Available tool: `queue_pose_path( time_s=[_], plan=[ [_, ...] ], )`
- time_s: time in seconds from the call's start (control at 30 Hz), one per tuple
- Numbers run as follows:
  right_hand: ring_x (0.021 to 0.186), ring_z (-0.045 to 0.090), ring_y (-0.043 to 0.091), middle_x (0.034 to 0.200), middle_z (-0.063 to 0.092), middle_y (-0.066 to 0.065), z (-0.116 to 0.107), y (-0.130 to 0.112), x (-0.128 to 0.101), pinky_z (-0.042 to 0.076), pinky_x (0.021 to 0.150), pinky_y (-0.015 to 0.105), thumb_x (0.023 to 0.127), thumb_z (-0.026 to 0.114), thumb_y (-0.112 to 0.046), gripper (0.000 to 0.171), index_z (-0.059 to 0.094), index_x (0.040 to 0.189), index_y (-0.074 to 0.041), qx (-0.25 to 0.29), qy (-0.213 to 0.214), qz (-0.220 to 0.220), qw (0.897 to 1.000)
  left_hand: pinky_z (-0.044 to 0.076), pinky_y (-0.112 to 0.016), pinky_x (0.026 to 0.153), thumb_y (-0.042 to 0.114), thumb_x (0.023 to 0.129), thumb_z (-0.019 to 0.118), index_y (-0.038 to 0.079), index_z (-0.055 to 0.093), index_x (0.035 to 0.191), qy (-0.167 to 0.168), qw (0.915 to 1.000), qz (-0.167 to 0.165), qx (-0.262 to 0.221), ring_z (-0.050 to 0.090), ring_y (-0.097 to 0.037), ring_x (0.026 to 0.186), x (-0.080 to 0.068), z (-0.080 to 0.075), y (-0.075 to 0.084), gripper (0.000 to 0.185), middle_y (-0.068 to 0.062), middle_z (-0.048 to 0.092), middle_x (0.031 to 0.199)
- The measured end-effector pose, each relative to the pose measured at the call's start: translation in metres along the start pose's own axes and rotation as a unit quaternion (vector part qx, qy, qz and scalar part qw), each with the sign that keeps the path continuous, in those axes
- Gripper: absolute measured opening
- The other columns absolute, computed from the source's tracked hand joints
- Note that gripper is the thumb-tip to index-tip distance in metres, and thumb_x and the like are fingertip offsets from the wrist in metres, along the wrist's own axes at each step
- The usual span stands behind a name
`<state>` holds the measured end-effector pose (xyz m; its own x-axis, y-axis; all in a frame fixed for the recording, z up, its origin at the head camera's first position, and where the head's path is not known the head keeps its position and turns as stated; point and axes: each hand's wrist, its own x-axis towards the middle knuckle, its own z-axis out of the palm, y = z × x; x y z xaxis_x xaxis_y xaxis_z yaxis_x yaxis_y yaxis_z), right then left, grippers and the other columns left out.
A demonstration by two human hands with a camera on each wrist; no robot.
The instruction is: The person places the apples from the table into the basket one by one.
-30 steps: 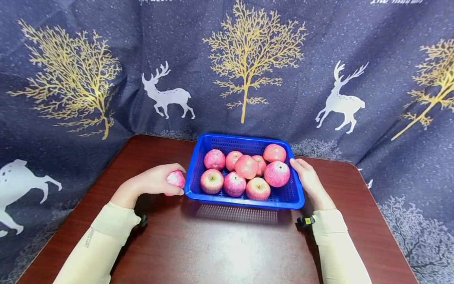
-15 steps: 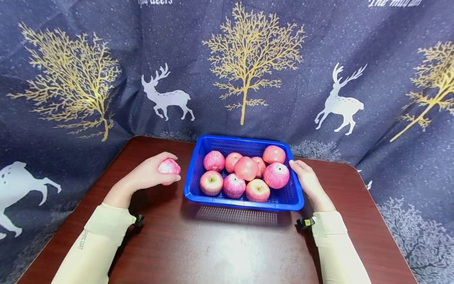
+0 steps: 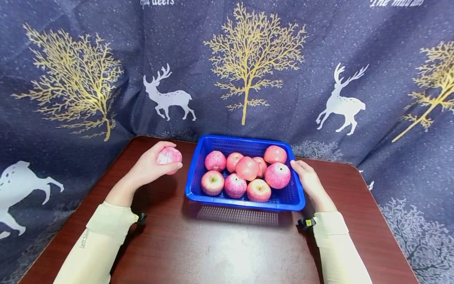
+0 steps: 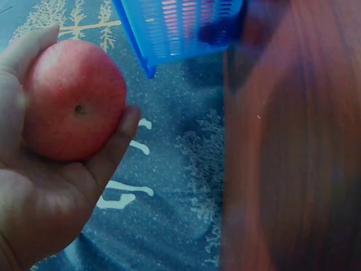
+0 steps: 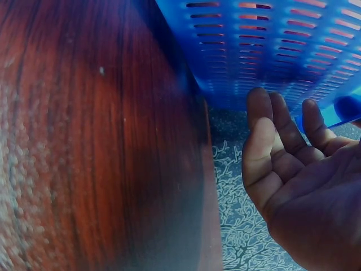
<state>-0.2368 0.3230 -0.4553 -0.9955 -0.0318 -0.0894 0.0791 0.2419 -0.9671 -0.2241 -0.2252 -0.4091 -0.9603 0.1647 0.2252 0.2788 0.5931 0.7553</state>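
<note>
A red-pink apple [image 3: 169,156] lies in the grip of my left hand [image 3: 148,165], left of the blue basket and apart from it. In the left wrist view, the fingers and thumb curve round this apple [image 4: 76,101], whose dimpled end faces the camera. My right hand [image 3: 312,181] is at the right end of the blue plastic basket [image 3: 244,204], a fingertip at its rim. Seen from the right wrist, its loosely bent fingers [image 5: 282,118] are close against the perforated outer wall [image 5: 254,62]. Several apples, among them one with its stem up [image 3: 212,183], lie inside.
The basket stands on a dark brown wooden table [image 3: 198,248], towards the back edge. A dark blue cloth [image 3: 198,51] with golden trees and white deer hangs behind and beside the table. The apples are mostly one layer deep, with one resting on others mid-basket.
My left hand has carried the apple from right beside the basket's left end, slightly left and then further back. The right hand and the basket have stayed where they were.
</note>
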Motion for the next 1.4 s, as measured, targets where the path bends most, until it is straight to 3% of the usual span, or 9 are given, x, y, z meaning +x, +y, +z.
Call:
queue_pose_path(
  time_s=[0.17,0.47,0.67,0.87,1.03,1.4],
  plan=[
    [0.077,0.074,0.016,0.089,0.071,0.0,-0.001,0.001,0.001,0.063,0.068,0.036,0.114,0.057,-0.053,0.043,0.062,0.11,-0.011,0.001,0.003,-0.004,1.0,0.056,-0.048,0.092,0.036,0.09,0.094,0.014,0.062,0.147,0.016,0.9994,0.021,-0.023,0.067,-0.031,0.109,0.007,0.004,0.01,0.068,-0.013,0.071,0.13],
    [0.081,0.075,0.016,0.093,0.072,0.0,-0.001,-0.001,0.001,0.064,0.071,0.036,0.115,0.056,-0.051,0.041,0.062,0.116,-0.01,0.006,-0.006,0.0,1.0,0.057,-0.053,0.098,0.042,0.089,0.095,0.014,0.06,0.147,-0.006,0.9987,0.036,-0.035,0.07,-0.031,0.111,0.02,0.014,0.032,0.074,-0.011,0.072,0.131],
    [0.083,0.076,0.017,0.095,0.073,0.0,-0.001,0.0,0.0,0.064,0.072,0.037,0.115,0.055,-0.052,0.042,0.063,0.116,-0.011,0.003,-0.007,-0.002,1.0,0.054,-0.053,0.106,0.045,0.085,0.098,0.016,0.062,0.146,-0.014,0.9975,0.065,-0.024,0.068,-0.028,0.12,0.032,0.023,0.047,0.077,-0.008,0.068,0.141],
    [0.08,0.076,0.016,0.092,0.073,0.0,0.0,0.001,0.0,0.064,0.07,0.036,0.116,0.054,-0.05,0.042,0.062,0.115,-0.009,-0.003,-0.005,-0.012,1.0,0.05,-0.052,0.112,0.044,0.084,0.098,0.01,0.063,0.146,-0.038,0.9939,0.103,0.013,0.061,-0.029,0.13,0.044,0.03,0.059,0.079,-0.011,0.062,0.144],
    [0.08,0.076,0.017,0.092,0.072,0.001,0.0,0.002,0.0,0.064,0.07,0.036,0.115,0.055,-0.052,0.044,0.061,0.116,-0.008,-0.007,-0.004,-0.011,1.0,0.051,-0.052,0.109,0.042,0.084,0.097,0.008,0.064,0.145,-0.068,0.9896,0.125,0.023,0.06,-0.029,0.125,0.055,0.037,0.065,0.077,-0.013,0.06,0.138],
    [0.085,0.077,0.018,0.099,0.074,0.002,-0.003,0.002,0.002,0.065,0.073,0.038,0.115,0.054,-0.055,0.049,0.061,0.126,-0.007,-0.014,-0.012,0.004,1.0,0.053,-0.048,0.102,0.044,0.081,0.1,0.016,0.068,0.141,-0.12,0.9838,0.127,0.041,0.06,-0.025,0.117,0.068,0.058,0.074,0.073,-0.008,0.059,0.128]
  ],
)
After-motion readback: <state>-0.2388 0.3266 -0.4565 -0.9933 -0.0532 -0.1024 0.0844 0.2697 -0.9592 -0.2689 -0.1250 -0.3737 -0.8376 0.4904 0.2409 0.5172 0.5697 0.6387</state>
